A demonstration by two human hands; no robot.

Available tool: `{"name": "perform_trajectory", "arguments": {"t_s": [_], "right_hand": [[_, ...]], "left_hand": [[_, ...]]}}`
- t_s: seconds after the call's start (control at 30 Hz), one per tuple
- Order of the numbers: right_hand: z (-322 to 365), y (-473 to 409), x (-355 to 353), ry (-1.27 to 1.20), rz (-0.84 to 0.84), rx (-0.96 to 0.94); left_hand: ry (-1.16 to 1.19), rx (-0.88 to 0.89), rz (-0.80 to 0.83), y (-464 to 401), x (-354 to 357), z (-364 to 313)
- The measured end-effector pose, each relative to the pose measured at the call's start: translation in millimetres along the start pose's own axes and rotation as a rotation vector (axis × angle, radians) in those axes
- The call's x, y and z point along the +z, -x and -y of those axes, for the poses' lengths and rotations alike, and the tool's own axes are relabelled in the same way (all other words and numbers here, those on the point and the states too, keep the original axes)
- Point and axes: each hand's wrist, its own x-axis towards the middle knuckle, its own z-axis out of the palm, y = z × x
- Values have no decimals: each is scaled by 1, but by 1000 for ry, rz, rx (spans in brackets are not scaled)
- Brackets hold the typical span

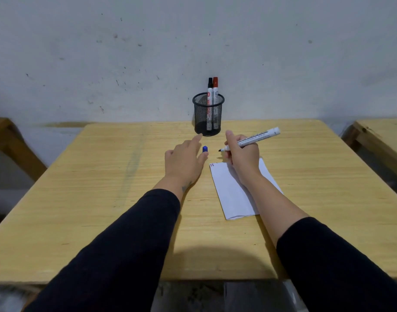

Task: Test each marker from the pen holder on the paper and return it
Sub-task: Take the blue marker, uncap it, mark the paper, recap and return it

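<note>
A black mesh pen holder [208, 122] stands at the table's far edge with a black-capped marker [209, 93] and a red-capped marker [215, 91] upright in it. My right hand [243, 154] grips an uncapped white marker [253, 140], its tip pointing left above the table. A blue cap [205, 149] stands on the table between my hands. My left hand [185, 161] lies flat with fingers spread, its fingertip touching or right beside the cap. A white paper [234, 194] lies under my right wrist, with short red and blue strokes at its top-left corner.
The wooden table [103, 199] meets a grey scuffed wall. Other wooden furniture shows at the left edge [10, 140] and the right edge [382, 136].
</note>
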Motion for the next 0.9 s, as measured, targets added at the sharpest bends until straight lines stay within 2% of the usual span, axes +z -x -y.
{"name": "perform_trajectory", "arguments": {"t_s": [0.17, 0.27, 0.33, 0.43, 0.53, 0.6, 0.73, 0.9], "right_hand": [[2, 1, -1, -42, 30, 22], [4, 3, -1, -49, 53, 49], [7, 5, -1, -101, 71, 101], [22, 6, 0, -152, 35, 158], [46, 0, 3, -18, -14, 63], [67, -2, 7, -23, -12, 9], [103, -4, 13, -46, -16, -48], [120, 3, 14, -16, -35, -67]], "left_hand": [[-214, 181, -15, -11, -4, 2], [-229, 199, -15, -12, -7, 1], [-97, 136, -21, -12, -12, 0], [244, 11, -70, -10, -23, -5], [580, -8, -157, -11, -38, -14], [740, -19, -191, -11, -50, -24], [919, 0, -231, -9, -68, -37], [989, 38, -204, -2, -77, -43]]}}
